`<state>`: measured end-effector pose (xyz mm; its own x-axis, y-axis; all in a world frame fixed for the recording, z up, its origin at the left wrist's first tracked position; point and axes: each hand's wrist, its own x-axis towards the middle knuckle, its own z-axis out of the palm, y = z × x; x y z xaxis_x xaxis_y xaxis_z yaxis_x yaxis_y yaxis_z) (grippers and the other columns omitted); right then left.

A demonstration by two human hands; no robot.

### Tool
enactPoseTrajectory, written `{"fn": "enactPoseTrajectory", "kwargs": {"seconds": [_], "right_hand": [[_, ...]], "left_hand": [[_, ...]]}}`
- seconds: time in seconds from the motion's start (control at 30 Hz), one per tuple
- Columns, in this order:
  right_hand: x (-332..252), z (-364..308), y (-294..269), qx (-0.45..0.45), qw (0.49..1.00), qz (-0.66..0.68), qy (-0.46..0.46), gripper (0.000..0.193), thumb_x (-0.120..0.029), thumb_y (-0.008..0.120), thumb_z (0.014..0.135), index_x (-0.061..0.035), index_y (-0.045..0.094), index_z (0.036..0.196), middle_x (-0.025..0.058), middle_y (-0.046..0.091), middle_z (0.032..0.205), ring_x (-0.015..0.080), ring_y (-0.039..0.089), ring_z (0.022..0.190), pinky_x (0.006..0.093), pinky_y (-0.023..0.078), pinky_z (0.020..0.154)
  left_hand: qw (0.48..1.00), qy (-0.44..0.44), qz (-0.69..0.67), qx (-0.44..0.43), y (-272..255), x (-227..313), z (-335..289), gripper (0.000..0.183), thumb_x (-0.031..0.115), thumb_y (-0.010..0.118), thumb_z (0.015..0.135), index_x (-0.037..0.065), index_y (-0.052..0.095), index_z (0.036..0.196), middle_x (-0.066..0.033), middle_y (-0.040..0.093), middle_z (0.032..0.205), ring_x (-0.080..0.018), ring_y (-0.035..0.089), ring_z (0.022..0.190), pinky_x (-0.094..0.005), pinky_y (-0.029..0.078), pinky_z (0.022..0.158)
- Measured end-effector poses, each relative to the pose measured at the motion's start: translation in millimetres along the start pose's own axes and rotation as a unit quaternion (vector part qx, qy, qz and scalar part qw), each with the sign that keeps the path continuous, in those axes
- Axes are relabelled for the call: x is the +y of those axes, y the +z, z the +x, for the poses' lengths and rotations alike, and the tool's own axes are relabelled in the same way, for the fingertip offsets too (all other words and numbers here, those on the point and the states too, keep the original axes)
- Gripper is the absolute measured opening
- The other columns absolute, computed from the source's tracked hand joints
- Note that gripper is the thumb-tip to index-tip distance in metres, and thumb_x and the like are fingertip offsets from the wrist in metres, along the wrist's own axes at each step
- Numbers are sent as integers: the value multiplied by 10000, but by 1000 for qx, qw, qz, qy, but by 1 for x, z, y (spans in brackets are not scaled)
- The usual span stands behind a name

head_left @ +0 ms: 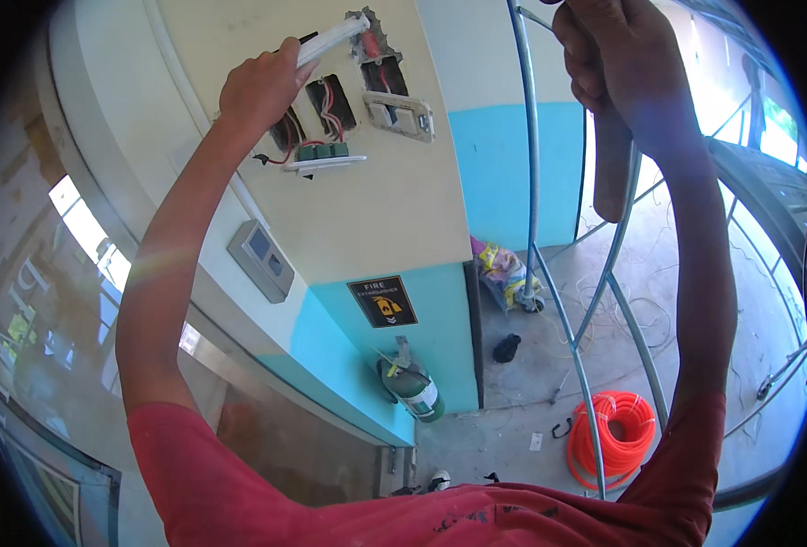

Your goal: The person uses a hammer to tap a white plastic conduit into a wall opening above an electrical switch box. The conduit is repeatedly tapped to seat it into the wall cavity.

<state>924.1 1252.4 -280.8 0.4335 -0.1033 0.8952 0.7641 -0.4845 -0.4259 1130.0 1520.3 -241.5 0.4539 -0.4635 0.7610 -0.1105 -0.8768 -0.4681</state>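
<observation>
My left hand (259,87) is raised to the cream wall, its fingers closed round a long white bar (332,42) with a dark piece beside it. The bar's far end meets a ragged broken hole (380,47), where a short orange tube (370,43) shows. My right hand (629,77), up at the top right, grips a brown wooden handle (611,173) that hangs down; the tool's other end is out of view. Below the hole, a white switch plate (399,116) hangs loose. An open wall box (332,102) with red and white wires and a plate with green modules (323,153) are nearby.
A metal tube frame (533,137) stands between the wall and my right arm. An orange coil of tubing (611,438) lies on the floor. Below the wall sign (382,302) is a green fire extinguisher (411,387). A glass door (48,301) fills the left side.
</observation>
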Motion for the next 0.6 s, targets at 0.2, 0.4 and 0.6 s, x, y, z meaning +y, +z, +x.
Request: {"fn": "enactPoseTrajectory", "kwargs": {"seconds": [0.2,0.4,0.6], "right_hand": [[17,11,34,53,995,66,55,375,-421,492,945,-48,453,928,-39,441,576,34,423,406,199,374,338],[138,8,85,-200,957,-126,165,427,-420,461,954,-5,551,905,82,535,570,169,501,394,318,458,407],[83,6,58,-68,993,22,95,379,-443,497,939,-65,497,902,-35,416,556,41,420,418,219,364,361]], "left_hand": [[993,56,49,89,10,-3,-7,308,363,534,905,62,479,934,-110,632,639,-291,639,556,-405,516,480],[993,57,13,98,15,-3,-5,262,315,549,893,68,463,913,-118,629,645,-308,643,571,-411,520,485],[993,61,17,100,20,-8,-8,232,285,545,896,75,448,919,-119,616,636,-322,635,569,-429,517,491]]}}
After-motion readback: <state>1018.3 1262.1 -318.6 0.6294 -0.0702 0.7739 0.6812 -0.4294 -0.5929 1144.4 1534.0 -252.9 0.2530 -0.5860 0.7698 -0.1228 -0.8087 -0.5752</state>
